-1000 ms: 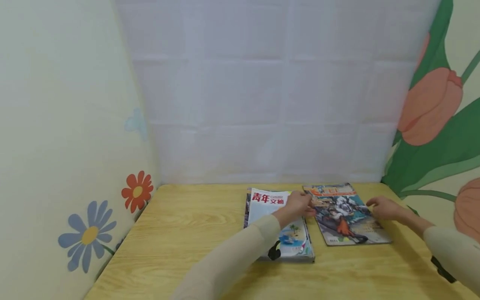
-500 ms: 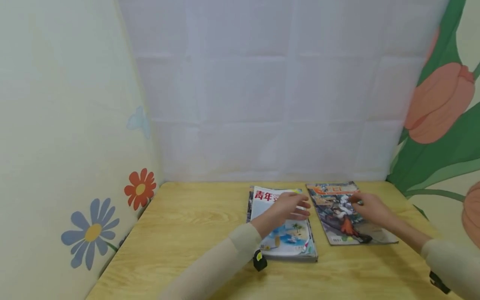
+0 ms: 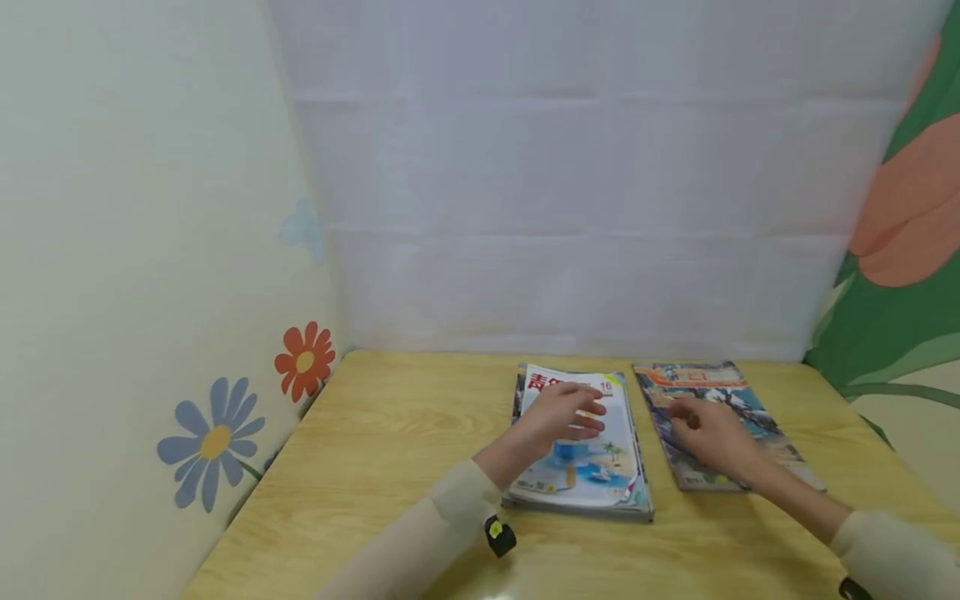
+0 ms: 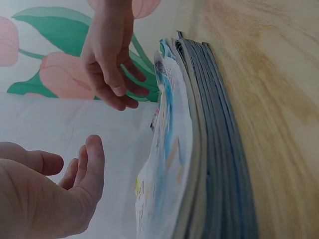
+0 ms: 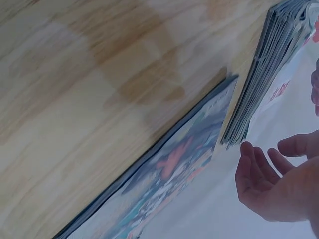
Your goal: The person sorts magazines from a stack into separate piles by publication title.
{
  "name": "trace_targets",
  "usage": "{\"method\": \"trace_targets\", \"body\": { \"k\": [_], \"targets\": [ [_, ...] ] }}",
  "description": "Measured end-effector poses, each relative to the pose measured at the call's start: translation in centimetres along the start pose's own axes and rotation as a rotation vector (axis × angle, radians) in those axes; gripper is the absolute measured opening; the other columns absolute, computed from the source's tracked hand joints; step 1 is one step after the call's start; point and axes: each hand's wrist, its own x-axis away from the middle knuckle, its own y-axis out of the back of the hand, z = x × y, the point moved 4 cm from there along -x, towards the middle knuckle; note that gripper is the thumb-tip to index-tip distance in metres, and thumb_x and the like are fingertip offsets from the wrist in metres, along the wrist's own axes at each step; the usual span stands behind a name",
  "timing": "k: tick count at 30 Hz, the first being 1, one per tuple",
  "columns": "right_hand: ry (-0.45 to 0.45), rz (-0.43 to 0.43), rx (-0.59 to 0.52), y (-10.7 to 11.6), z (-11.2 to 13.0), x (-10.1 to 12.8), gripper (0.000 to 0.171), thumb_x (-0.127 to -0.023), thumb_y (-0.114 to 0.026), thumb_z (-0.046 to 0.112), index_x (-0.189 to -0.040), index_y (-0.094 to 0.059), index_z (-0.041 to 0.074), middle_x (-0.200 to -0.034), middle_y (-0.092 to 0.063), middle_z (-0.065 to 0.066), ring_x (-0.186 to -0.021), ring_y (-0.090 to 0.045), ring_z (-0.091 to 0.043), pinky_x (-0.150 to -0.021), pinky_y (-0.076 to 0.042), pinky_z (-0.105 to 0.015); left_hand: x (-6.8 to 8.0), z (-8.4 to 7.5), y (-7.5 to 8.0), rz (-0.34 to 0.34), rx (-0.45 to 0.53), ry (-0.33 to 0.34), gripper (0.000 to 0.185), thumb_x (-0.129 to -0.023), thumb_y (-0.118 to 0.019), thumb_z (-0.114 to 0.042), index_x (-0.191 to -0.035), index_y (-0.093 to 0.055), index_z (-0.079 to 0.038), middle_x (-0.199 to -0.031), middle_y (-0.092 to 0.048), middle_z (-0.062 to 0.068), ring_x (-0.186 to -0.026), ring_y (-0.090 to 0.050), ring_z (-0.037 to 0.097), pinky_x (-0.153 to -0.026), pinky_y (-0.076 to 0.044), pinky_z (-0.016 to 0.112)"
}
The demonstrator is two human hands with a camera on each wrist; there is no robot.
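the left hand [image 3: 564,414] hovers, fingers relaxed and holding nothing, over the stack of magazines [image 3: 581,450] mid-table [image 3: 390,450], the right hand [image 3: 708,432] loose over the single magazine [image 3: 757,417] just right of it, so i'd judge the next move calls for pinching the top cover.

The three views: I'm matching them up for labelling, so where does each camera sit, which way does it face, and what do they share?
Head: above, facing forward and down at the table; left hand over the magazine stack, right hand over the single magazine.
Left wrist: low beside the stack, looking along its edge; both hands show.
Right wrist: low, looking across the single magazine to the stack; right fingers show.
Shared: the stack.
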Motion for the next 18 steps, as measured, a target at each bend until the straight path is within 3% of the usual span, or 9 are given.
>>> {"method": "trace_targets", "body": {
  "k": [3, 10, 14, 18],
  "targets": [
    [0.029, -0.015, 0.017, -0.8, 0.7, 0.1, 0.019, -0.096, -0.063, 0.004, -0.112, -0.07, -0.004, -0.103, -0.071, -0.014, -0.085, -0.066, -0.024, -0.07, -0.056, -0.042, 0.9, 0.2, 0.9, -0.023, -0.011, -0.017, 0.032, -0.107, -0.054, -0.022, -0.131, -0.063, -0.002, -0.108, -0.069, 0.014, -0.09, -0.071, 0.025, -0.08, -0.059, 0.037],
    [0.058, -0.018, -0.062, -2.3, 1.5, 0.2, 0.018, -0.096, -0.064, 0.002, -0.112, -0.069, -0.005, -0.103, -0.07, -0.013, -0.086, -0.066, -0.022, -0.071, -0.057, -0.036, 2.8, 1.0, 3.5, -0.134, -0.115, -0.036, 0.027, -0.104, -0.056, -0.016, -0.123, -0.066, 0.0, -0.1, -0.07, 0.011, -0.085, -0.071, 0.023, -0.078, -0.059, 0.035],
    [0.025, -0.038, -0.118, -2.4, 1.8, 0.2, 0.021, -0.098, -0.063, 0.006, -0.114, -0.069, -0.005, -0.104, -0.071, -0.015, -0.084, -0.067, -0.021, -0.067, -0.056, -0.034, 3.8, 1.0, 4.9, -0.183, -0.237, -0.057, 0.026, -0.102, -0.057, -0.015, -0.121, -0.068, -0.001, -0.098, -0.07, 0.008, -0.082, -0.068, 0.021, -0.076, -0.058, 0.034],
    [-0.033, -0.04, -0.186, -2.5, 2.2, 0.0, 0.025, -0.1, -0.062, 0.012, -0.118, -0.067, -0.005, -0.106, -0.07, -0.017, -0.083, -0.067, -0.023, -0.064, -0.055, -0.034, 4.7, 0.5, 6.5, -0.236, -0.409, -0.128, 0.029, -0.101, -0.056, -0.015, -0.123, -0.067, 0.0, -0.099, -0.069, 0.01, -0.081, -0.066, 0.021, -0.071, -0.056, 0.036]
  ]
}}
